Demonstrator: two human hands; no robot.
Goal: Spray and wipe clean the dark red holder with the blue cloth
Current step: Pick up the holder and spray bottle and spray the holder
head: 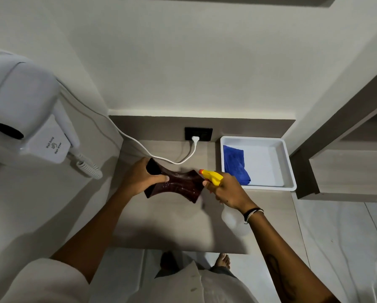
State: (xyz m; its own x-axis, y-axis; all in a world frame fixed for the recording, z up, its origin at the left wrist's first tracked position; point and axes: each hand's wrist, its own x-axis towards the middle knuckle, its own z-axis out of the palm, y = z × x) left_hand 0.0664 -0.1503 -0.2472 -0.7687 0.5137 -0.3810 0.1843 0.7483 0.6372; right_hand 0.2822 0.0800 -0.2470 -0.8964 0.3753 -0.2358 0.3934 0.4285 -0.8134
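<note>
Over the grey surface (183,232), our left hand (137,178) fingers grip the dark red holder (178,184); right hand (227,193) fingers clasp the spray bottle (213,177).

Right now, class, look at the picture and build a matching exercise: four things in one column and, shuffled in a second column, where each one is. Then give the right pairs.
Things
1. blue cloth
2. dark red holder
3. spray bottle
4. hair dryer

Places
A. mounted on the wall at the left
B. held in the right hand
C. lying in the white tray
D. held in the left hand above the counter

Pairs: 1-C, 2-D, 3-B, 4-A
</note>
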